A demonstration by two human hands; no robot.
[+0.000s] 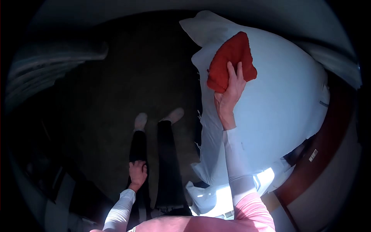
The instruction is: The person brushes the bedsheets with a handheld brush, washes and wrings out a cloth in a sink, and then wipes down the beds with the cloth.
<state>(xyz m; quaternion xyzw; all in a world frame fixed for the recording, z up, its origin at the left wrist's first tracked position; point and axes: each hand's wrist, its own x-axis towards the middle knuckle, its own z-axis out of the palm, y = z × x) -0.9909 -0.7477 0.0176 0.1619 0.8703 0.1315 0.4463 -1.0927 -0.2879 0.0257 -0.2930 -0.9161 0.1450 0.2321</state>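
A folded red cloth (228,58) is in my right hand (230,92), over a surface spread with a white sheet (286,85). Two fingers lie stretched across the top of the cloth; the thumb and the other fingers are partly hidden. Whether the cloth touches the sheet I cannot tell for sure. My left hand (138,172) rests on the dark trouser leg (138,149) near the knee, its fingers spread over the fabric and holding nothing.
Dark floor (96,116) lies to the left of the sheet, and my light shoes (140,121) stand on it. A reddish-brown frame edge (324,162) curves round the right side. Pale folded fabric (58,58) hangs at the upper left. Bright sunlight falls on the sheet's near end.
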